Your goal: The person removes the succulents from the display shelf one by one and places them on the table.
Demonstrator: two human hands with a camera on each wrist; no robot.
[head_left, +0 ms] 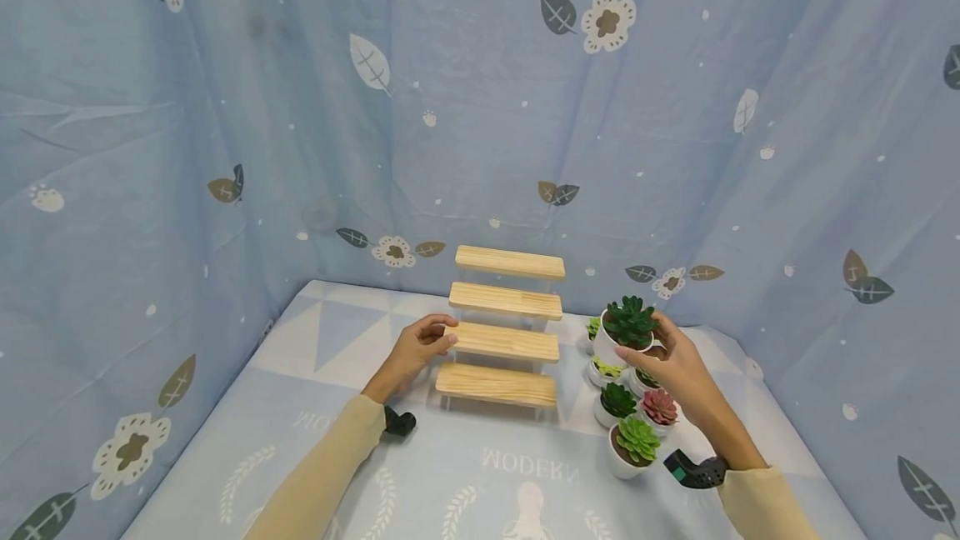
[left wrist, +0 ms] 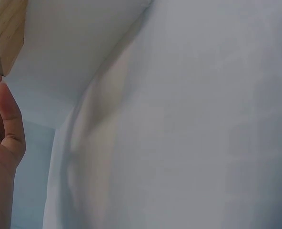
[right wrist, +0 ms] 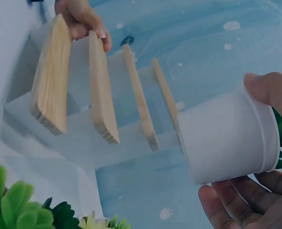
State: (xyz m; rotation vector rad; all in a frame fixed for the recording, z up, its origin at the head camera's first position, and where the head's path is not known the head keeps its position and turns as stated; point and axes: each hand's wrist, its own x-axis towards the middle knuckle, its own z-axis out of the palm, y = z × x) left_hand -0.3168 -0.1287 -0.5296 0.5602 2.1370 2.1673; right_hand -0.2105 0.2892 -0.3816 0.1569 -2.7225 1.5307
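A stepped display stand (head_left: 506, 341) with pale wooden boards stands mid-table. My left hand (head_left: 416, 350) grips the left end of its second board from the bottom, thumb in front and fingers behind; in the left wrist view only the thumb and some fingers (left wrist: 8, 117) show beside a board corner (left wrist: 10, 33). To the right of the stand, my right hand (head_left: 675, 361) holds up a potted succulent (head_left: 630, 323), dark green in a white pot (right wrist: 226, 136). Thumb and fingers (right wrist: 226, 202) clasp the pot, above several smaller potted succulents.
Under and in front of my right hand stand a bright green succulent (head_left: 636, 440), a red one (head_left: 660, 407), a dark green one (head_left: 617, 400) and a yellow-green one (head_left: 606, 368), all in small pots. A patterned cloth (head_left: 420, 473) covers the table; blue curtains (head_left: 480, 107) enclose it.
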